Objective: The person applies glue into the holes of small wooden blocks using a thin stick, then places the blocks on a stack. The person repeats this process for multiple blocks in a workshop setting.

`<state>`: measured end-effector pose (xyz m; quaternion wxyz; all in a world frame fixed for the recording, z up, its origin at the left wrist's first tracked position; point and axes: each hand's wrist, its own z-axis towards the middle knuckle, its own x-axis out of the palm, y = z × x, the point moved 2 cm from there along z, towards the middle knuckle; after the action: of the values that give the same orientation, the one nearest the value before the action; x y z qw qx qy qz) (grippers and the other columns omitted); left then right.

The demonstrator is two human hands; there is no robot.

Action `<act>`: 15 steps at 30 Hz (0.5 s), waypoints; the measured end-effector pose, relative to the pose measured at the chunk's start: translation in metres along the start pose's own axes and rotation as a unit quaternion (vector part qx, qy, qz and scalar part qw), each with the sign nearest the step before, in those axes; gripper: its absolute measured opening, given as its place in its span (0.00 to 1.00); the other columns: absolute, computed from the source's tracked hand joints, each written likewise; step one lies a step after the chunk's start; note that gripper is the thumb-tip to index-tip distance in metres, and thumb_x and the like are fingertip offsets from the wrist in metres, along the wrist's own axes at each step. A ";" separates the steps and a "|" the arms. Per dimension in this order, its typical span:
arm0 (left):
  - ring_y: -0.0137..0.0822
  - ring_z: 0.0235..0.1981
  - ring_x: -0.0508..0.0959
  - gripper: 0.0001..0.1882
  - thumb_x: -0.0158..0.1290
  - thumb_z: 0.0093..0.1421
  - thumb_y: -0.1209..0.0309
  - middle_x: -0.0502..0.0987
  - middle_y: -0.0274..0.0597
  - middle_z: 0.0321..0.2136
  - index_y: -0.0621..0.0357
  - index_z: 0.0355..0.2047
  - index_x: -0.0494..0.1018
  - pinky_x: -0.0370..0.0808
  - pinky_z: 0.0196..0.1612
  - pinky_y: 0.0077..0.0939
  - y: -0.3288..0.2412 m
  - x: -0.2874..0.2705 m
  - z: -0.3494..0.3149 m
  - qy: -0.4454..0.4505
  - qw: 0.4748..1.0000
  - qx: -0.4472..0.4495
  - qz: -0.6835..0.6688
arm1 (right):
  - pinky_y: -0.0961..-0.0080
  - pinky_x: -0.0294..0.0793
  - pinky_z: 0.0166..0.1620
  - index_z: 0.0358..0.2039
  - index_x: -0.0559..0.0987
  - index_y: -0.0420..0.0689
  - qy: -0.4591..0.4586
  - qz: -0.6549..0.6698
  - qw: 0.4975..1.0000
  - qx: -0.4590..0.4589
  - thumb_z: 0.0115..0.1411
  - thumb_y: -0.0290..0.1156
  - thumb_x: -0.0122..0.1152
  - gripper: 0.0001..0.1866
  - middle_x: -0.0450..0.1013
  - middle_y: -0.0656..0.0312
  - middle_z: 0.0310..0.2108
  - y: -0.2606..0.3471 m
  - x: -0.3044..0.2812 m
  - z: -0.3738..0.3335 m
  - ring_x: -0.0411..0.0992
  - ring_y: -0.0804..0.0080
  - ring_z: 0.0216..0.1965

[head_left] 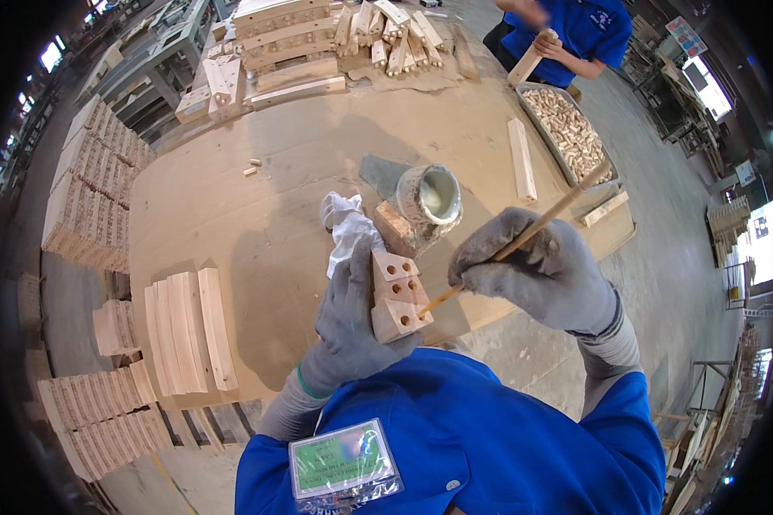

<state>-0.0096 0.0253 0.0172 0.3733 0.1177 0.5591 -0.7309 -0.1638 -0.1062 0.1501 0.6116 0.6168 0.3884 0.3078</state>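
Observation:
My left hand (350, 316), in a grey glove, is wrapped round several wooden pieces (397, 290) stacked together, their drilled ends turned up toward me. Between the gloved fingers of my right hand (537, 266) is a thin wooden stick (558, 206). Its yellowish lower tip meets one of the holes in the nearest piece. Just beyond the pieces stands a crusted pot (412, 196) with pale, glue-like liquid inside. A small wood block (392, 225) lies against it, and a crumpled white cloth (349, 225) sits beside my left fingertips.
Several wooden bars (180, 335) lie at the table's left. A tray (614, 178) of dowels stands at the right, near a single bar (521, 159). Stacked parts (288, 39) fill the far edge, where a co-worker (567, 43) holds a bar. Piled parts (94, 189) stand left of the table.

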 end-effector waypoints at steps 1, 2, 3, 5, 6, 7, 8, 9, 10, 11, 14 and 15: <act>0.52 0.50 0.72 0.65 0.72 0.30 0.59 0.64 0.56 0.52 0.67 0.64 0.44 0.73 0.48 0.38 -0.005 0.000 -0.001 -0.001 1.000 -0.004 0.005 | 0.81 0.73 0.43 0.38 0.76 0.34 0.016 -0.019 1.000 -0.002 0.55 0.22 0.63 0.10 0.75 0.61 0.34 0.002 -0.004 -0.003 0.73 0.77 0.38; 0.52 0.50 0.72 0.65 0.72 0.31 0.59 0.64 0.56 0.52 0.67 0.64 0.43 0.73 0.48 0.38 -0.009 0.001 -0.001 -0.003 1.000 -0.006 0.011 | 0.81 0.73 0.43 0.38 0.76 0.34 0.031 -0.039 0.999 -0.006 0.55 0.20 0.63 0.10 0.75 0.60 0.35 0.002 -0.009 -0.005 0.74 0.76 0.38; 0.51 0.51 0.71 0.65 0.71 0.31 0.61 0.64 0.55 0.53 0.66 0.64 0.42 0.72 0.49 0.38 -0.012 0.002 -0.001 0.005 1.000 -0.024 0.006 | 0.80 0.73 0.43 0.38 0.76 0.34 0.030 -0.021 0.998 -0.046 0.54 0.20 0.63 0.11 0.75 0.60 0.35 0.002 -0.014 -0.006 0.74 0.75 0.38; 0.50 0.53 0.70 0.64 0.71 0.32 0.64 0.63 0.54 0.54 0.66 0.64 0.41 0.71 0.51 0.38 -0.020 0.008 0.000 0.025 0.998 -0.056 -0.004 | 0.79 0.74 0.41 0.39 0.76 0.35 0.021 0.016 0.992 -0.125 0.53 0.18 0.64 0.12 0.75 0.59 0.34 -0.001 -0.030 -0.011 0.75 0.72 0.38; 0.52 0.53 0.70 0.63 0.70 0.34 0.63 0.62 0.57 0.54 0.69 0.64 0.41 0.70 0.52 0.40 -0.022 0.012 0.002 0.010 0.998 -0.045 -0.039 | 0.78 0.74 0.42 0.39 0.76 0.35 -0.007 -0.016 0.989 -0.145 0.52 0.17 0.64 0.12 0.75 0.59 0.33 0.000 -0.042 -0.015 0.75 0.72 0.38; 0.54 0.53 0.69 0.63 0.70 0.35 0.63 0.62 0.60 0.53 0.72 0.63 0.41 0.69 0.52 0.41 -0.022 0.017 0.004 -0.003 0.997 -0.033 -0.076 | 0.77 0.74 0.42 0.39 0.76 0.35 -0.036 -0.048 0.985 -0.164 0.52 0.16 0.63 0.13 0.75 0.59 0.33 0.001 -0.056 -0.018 0.75 0.71 0.38; 0.56 0.53 0.68 0.62 0.69 0.36 0.62 0.62 0.63 0.53 0.76 0.62 0.41 0.68 0.53 0.43 -0.024 0.023 0.008 -0.013 0.993 -0.019 -0.115 | 0.77 0.74 0.42 0.39 0.76 0.35 -0.068 -0.081 0.978 -0.182 0.51 0.16 0.63 0.13 0.75 0.58 0.33 0.002 -0.070 -0.023 0.75 0.70 0.38; 0.51 0.57 0.65 0.64 0.71 0.35 0.65 0.58 0.62 0.57 0.74 0.63 0.38 0.65 0.57 0.40 -0.027 0.029 0.010 -0.034 0.985 -0.010 -0.169 | 0.76 0.73 0.45 0.42 0.75 0.33 -0.101 -0.036 0.981 -0.161 0.55 0.16 0.59 0.12 0.76 0.57 0.34 -0.001 -0.080 -0.030 0.75 0.68 0.41; 0.50 0.57 0.65 0.65 0.71 0.35 0.66 0.58 0.61 0.58 0.74 0.63 0.38 0.65 0.57 0.39 -0.032 0.036 0.016 -0.050 0.975 -0.017 -0.215 | 0.75 0.73 0.46 0.44 0.74 0.33 -0.102 -0.004 0.981 -0.164 0.57 0.17 0.57 0.13 0.75 0.56 0.37 -0.008 -0.090 -0.036 0.74 0.68 0.42; 0.48 0.57 0.65 0.66 0.71 0.34 0.67 0.58 0.59 0.58 0.74 0.64 0.37 0.65 0.57 0.39 -0.036 0.045 0.024 -0.063 0.962 -0.025 -0.263 | 0.75 0.73 0.47 0.46 0.73 0.32 -0.104 0.028 0.980 -0.165 0.58 0.18 0.55 0.14 0.75 0.55 0.40 -0.022 -0.101 -0.040 0.74 0.67 0.43; 0.42 0.56 0.66 0.65 0.71 0.35 0.72 0.59 0.52 0.57 0.70 0.64 0.37 0.67 0.56 0.35 -0.060 0.062 0.058 -0.070 0.922 -0.048 -0.377 | 0.72 0.71 0.51 0.55 0.66 0.32 -0.089 0.087 0.986 -0.115 0.62 0.27 0.53 0.22 0.70 0.50 0.50 -0.073 -0.113 -0.055 0.73 0.63 0.47; 0.41 0.55 0.67 0.63 0.71 0.36 0.73 0.61 0.50 0.57 0.69 0.64 0.39 0.68 0.55 0.35 -0.065 0.072 0.068 -0.071 0.903 -0.071 -0.417 | 0.69 0.70 0.52 0.58 0.62 0.32 -0.062 0.023 0.985 -0.161 0.59 0.32 0.58 0.29 0.68 0.47 0.52 -0.101 -0.113 -0.055 0.73 0.59 0.47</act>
<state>-0.0872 -0.0603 0.0458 0.0805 -0.2052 0.5793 -0.7848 -0.2784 -0.1793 0.0642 0.7185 0.5369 0.2805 0.3417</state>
